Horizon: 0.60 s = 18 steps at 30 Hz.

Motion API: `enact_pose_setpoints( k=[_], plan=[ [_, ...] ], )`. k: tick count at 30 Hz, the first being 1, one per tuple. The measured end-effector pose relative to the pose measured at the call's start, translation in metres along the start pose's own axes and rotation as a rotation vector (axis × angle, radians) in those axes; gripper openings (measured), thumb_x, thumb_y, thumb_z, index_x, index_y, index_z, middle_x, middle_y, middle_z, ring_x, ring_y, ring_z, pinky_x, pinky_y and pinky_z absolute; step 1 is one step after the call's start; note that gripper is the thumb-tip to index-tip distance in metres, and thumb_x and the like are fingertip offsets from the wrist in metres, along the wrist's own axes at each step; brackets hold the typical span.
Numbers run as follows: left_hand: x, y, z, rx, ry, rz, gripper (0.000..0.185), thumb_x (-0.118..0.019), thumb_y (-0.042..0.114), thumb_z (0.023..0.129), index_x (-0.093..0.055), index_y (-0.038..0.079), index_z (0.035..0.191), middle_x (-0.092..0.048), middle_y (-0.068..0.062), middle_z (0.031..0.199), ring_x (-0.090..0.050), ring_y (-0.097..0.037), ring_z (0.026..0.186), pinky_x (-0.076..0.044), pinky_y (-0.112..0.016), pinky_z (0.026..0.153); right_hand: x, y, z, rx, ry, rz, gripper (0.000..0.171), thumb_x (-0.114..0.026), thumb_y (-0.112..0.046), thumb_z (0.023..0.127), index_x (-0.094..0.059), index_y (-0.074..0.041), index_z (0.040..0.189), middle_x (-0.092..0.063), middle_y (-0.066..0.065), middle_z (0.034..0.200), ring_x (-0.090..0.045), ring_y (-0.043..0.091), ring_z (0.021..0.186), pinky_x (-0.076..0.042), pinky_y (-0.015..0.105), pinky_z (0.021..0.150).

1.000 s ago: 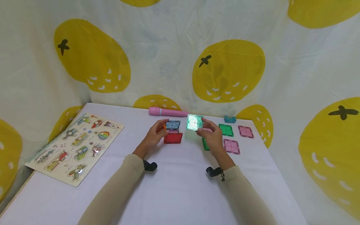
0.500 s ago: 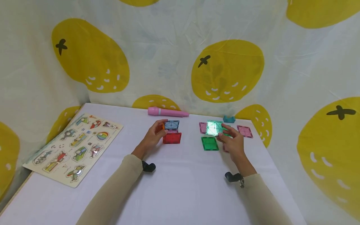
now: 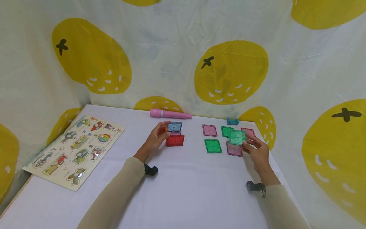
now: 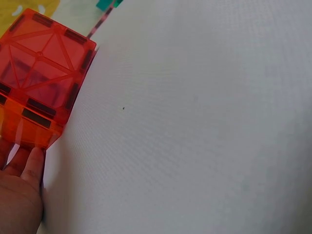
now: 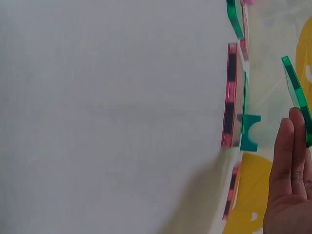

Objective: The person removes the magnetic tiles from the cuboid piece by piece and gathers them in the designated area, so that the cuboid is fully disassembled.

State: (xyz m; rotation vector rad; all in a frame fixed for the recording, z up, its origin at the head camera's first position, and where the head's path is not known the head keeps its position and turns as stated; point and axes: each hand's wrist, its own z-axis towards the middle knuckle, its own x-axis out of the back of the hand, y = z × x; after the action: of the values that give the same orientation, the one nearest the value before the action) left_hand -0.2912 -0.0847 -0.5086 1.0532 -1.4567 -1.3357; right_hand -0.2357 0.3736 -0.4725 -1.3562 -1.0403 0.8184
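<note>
- A person is sitting at a white table (image 3: pixel 183 190), working with flat, see-through magnetic tiles.
- The right hand (image 3: pixel 257 152) is pinching a green tile (image 3: pixel 238 137) at its near edge, holding it just above a group of pink and green tiles (image 3: pixel 213 146) lying flat on the right side of the table.
- The left hand (image 3: pixel 155 138) is curling its fingers against a small tile box (image 3: pixel 175 135), red in front and blue on top, near the table's middle.
- To do this well, the held tile probably needs lowering flat and square beside its neighbours, so the magnets are not dragging them out of line.
- The right wrist view is showing the tiles only edge-on, with the fingertips (image 5: pixel 292 146) barely in view.
- The left wrist view is cutting off most of the hand, and the box's orange side is blurring into the red.
- A pink pen (image 3: pixel 170 113) and an animal puzzle board (image 3: pixel 75 148) are lying further left.
</note>
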Motion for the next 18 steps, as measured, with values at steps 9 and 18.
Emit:
enact_pose_setpoints(
  k=[9,18],
  plan=[
    [0.000,0.000,0.001,-0.003,0.006,0.004,0.055,-0.060,0.025,0.109,-0.042,0.039,0.159,-0.039,-0.003,0.167,-0.031,-0.030,0.159,-0.033,-0.058,0.129,0.042,0.008,0.013,-0.146,0.126,-0.030,0.052,-0.074,-0.016,0.099,-0.062,-0.013,0.150,-0.076,-0.013,0.094,-0.079,0.007,0.075,-0.062,0.020,0.071],
    [-0.001,-0.001,0.000,0.009,0.010,-0.008,0.055,-0.061,0.025,0.109,-0.042,0.038,0.159,-0.040,-0.003,0.166,-0.032,-0.030,0.159,-0.034,-0.057,0.128,0.070,0.016,0.016,-0.242,0.162,-0.083,0.055,-0.072,-0.010,0.101,-0.056,-0.008,0.154,-0.074,-0.015,0.083,-0.077,0.007,0.071,-0.063,0.023,0.069]
  ],
)
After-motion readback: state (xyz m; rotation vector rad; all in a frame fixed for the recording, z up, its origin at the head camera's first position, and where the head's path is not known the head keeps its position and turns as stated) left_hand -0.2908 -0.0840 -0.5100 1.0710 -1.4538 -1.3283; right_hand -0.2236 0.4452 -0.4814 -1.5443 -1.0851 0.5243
